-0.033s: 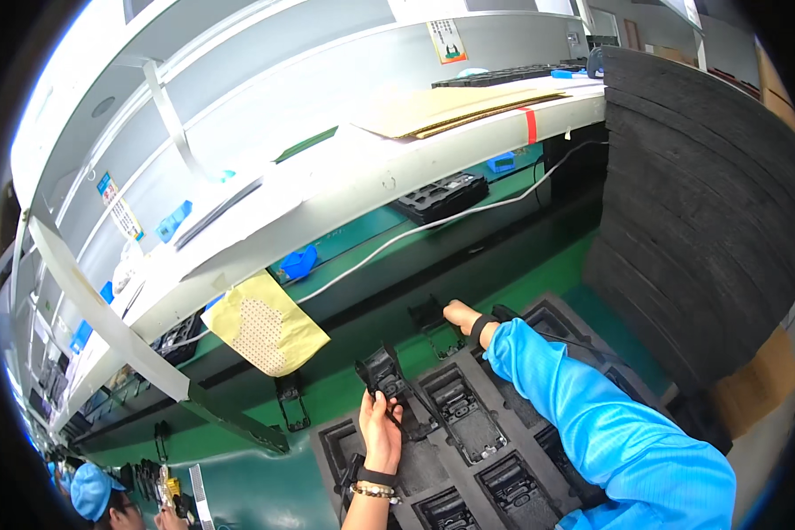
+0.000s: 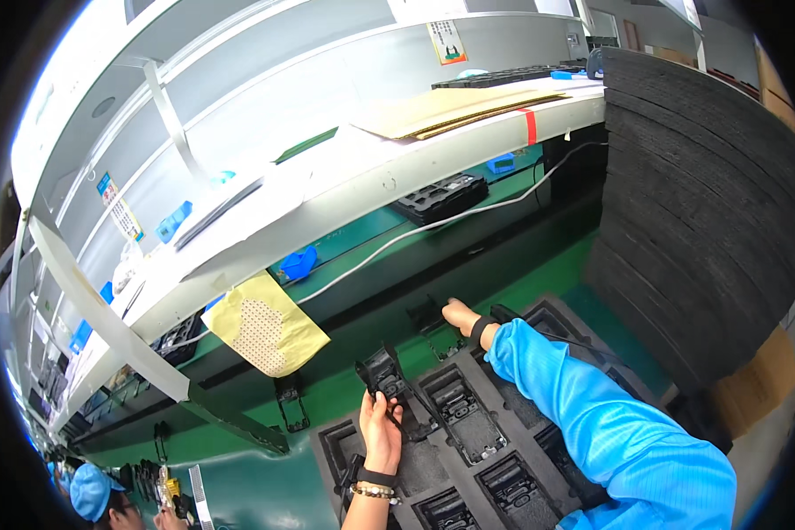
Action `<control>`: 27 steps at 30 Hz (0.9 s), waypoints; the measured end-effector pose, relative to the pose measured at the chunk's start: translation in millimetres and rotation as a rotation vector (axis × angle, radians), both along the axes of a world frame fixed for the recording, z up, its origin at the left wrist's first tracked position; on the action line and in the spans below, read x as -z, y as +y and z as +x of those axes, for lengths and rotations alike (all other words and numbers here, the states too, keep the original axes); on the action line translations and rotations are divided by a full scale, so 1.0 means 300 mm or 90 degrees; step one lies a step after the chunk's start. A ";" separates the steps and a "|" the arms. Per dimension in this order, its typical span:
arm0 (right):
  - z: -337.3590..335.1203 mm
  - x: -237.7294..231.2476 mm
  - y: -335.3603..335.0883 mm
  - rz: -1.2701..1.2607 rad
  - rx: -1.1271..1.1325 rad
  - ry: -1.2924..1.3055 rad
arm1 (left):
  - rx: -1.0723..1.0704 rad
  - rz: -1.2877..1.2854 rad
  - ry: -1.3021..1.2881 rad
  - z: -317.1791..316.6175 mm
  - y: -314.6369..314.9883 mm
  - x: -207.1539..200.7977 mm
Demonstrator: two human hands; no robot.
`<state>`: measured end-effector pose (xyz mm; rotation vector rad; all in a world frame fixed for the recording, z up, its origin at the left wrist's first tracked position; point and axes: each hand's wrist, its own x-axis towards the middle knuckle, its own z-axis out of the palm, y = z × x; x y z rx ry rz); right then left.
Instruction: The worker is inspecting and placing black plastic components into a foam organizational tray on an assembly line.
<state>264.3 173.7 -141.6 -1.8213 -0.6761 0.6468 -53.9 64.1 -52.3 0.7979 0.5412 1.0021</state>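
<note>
My left hand [image 2: 383, 433] is closed round a black plastic frame [image 2: 382, 371] with a moulded upper part, held tilted above the near-left end of a grey foam tray [image 2: 453, 461]. Farther off and to the right, my right hand [image 2: 460, 314] has its fingers curled at the edge of a second black frame [image 2: 427, 315], at the tray's far edge on the green bench. Its fingertips are partly hidden. Similar black frames [image 2: 455, 399] lie in the tray's pockets. The pocket under my left hand shows bare foam.
A black frame [image 2: 290, 402] stands on the green bench [image 2: 265, 473] to the left. A white shelf [image 2: 371, 177] with a hanging yellow sheet [image 2: 267, 325] runs overhead. Stacked black foam sheets [image 2: 698, 212] rise at right. A co-worker in a blue cap [image 2: 95, 490] is at lower left.
</note>
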 end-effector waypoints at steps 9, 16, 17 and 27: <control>-0.469 -0.287 -0.475 0.109 -0.581 -0.317 | 0.012 0.045 -0.104 -0.061 0.018 0.002; -0.338 -0.285 -0.530 0.124 -0.550 0.206 | 0.117 0.099 -0.011 -0.041 -0.019 -0.035; -0.293 -0.300 -0.525 0.144 -0.515 0.210 | 0.120 0.096 0.039 -0.040 -0.030 -0.055; 0.378 -0.232 -0.349 0.163 -0.028 0.114 | 0.157 0.039 0.074 -0.064 -0.007 -0.034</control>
